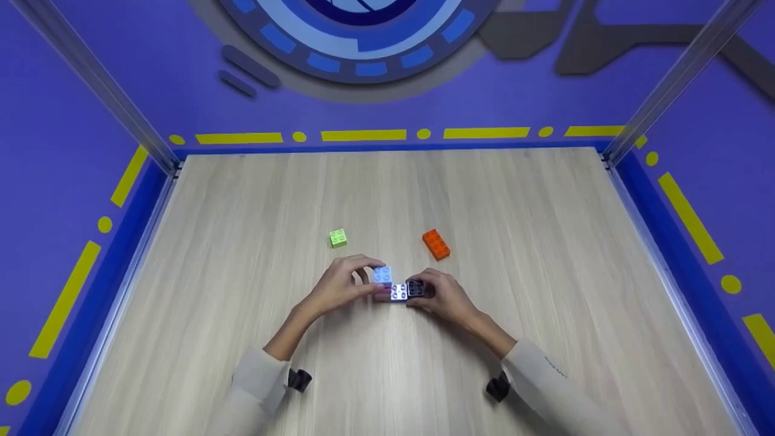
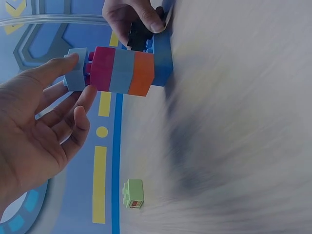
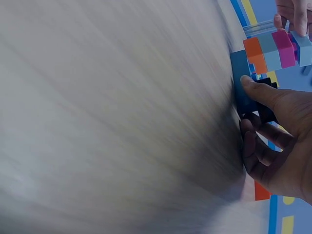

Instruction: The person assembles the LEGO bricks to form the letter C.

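Closest to the viewer, a light grey left sleeve [image 1: 257, 375] and right sleeve [image 1: 545, 375] reach in from the bottom corners over a pale wood-grain surface [image 1: 387, 387]. Just beyond them, at the middle, two bare hands meet around a small building-brick stack. It rises from one end of a blue base brick [image 2: 164, 58]: an orange brick [image 2: 141, 73], then a light blue brick [image 2: 122, 71], then a magenta brick [image 2: 102, 69]. Above these, the top brick [image 1: 382, 274], also light blue, sits not fully down; magenta studs show in the gap.

Pressing that brick crooked could leave it askew or tip the narrow stack, since the load would bear on one end of the base. A slack right-hand hold might let the base swing.

The left hand [image 1: 342, 283] comes in from the left, its grip pinching the top brick between thumb on the near side and fingers on the far side. The right hand [image 1: 447, 295], lower, has its grip closed around the base's other end, where a black brick [image 1: 415, 287] sits.

Farther off lie a lime green brick [image 1: 338, 238], left, and a red-orange brick [image 1: 436, 244], right. Behind stands a purple wall [image 1: 163, 79] with yellow dashes.
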Demonstrator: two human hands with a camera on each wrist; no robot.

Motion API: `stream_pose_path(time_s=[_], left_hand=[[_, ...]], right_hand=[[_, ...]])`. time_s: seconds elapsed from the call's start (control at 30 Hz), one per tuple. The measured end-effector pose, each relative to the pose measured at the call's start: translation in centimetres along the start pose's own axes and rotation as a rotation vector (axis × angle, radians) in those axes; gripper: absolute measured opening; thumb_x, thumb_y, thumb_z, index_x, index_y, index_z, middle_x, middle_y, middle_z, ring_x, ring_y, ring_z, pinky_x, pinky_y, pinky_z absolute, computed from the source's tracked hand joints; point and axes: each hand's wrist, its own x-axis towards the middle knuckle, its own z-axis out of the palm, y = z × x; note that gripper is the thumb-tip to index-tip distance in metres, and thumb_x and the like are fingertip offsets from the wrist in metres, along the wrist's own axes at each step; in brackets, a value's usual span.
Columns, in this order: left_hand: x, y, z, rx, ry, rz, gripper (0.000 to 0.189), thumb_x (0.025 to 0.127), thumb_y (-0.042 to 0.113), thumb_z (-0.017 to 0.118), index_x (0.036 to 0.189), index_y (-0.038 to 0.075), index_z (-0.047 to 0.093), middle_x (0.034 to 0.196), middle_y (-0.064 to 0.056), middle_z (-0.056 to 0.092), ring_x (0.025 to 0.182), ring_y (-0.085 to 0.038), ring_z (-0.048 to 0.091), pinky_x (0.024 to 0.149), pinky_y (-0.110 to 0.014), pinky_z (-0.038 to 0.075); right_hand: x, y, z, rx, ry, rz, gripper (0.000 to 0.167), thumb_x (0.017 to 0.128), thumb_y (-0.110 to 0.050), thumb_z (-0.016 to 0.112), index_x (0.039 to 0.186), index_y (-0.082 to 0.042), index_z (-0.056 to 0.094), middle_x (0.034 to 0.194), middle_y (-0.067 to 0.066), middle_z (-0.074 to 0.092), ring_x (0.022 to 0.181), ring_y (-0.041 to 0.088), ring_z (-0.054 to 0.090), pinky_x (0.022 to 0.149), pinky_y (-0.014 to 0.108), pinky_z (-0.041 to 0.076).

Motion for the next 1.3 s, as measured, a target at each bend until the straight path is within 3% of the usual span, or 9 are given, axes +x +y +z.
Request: stream_pose_path(time_s=[0.57,0.83,1.07,1.3], left_hand=[[-0.36,-0.17,-0.02,-0.006,0.009,-0.007,0.036,0.079,0.020,0.079,0.113,0.014,0.069,0.100,-0.001,0.069,0.079,-0.021,0.067,0.064,-0.020,0.047],[-0.50,0.02,-0.07,0.012,0.014,-0.002,0.036,0.079,0.020,0.079,0.113,0.014,0.069,0.099,0.000,0.070,0.079,-0.024,0.067,0.064,-0.030,0.052],[-0.32,-0.14,0.17,0.017,0.017,-0.014,0.035,0.079,0.024,0.079,0.112,0.016,0.071,0.096,0.002,0.069,0.078,-0.017,0.065,0.062,-0.020,0.046],[-0.21,-0.43,0.30,-0.008,0.031,-0.022,0.034,0.076,0.022,0.082,0.109,0.016,0.073,0.092,0.003,0.070,0.074,-0.019,0.065,0.062,-0.028,0.050]], right_hand=[[0.22,0.05,0.06,0.011,0.007,-0.013,0.037,0.074,-0.022,0.083,0.107,-0.015,0.070,0.099,-0.002,0.067,0.093,0.011,0.060,0.087,0.036,0.050],[0.17,0.16,0.12,0.006,0.013,-0.022,0.037,0.073,-0.023,0.084,0.106,-0.014,0.071,0.098,-0.001,0.067,0.091,0.011,0.060,0.085,0.032,0.049],[0.12,0.26,0.20,0.006,0.021,-0.014,0.037,0.072,-0.022,0.084,0.106,-0.014,0.071,0.097,-0.002,0.067,0.090,0.010,0.059,0.083,0.031,0.050],[0.01,0.28,0.21,0.026,0.015,-0.014,0.037,0.073,-0.022,0.084,0.107,-0.013,0.071,0.098,-0.001,0.067,0.090,0.011,0.060,0.084,0.031,0.050]])
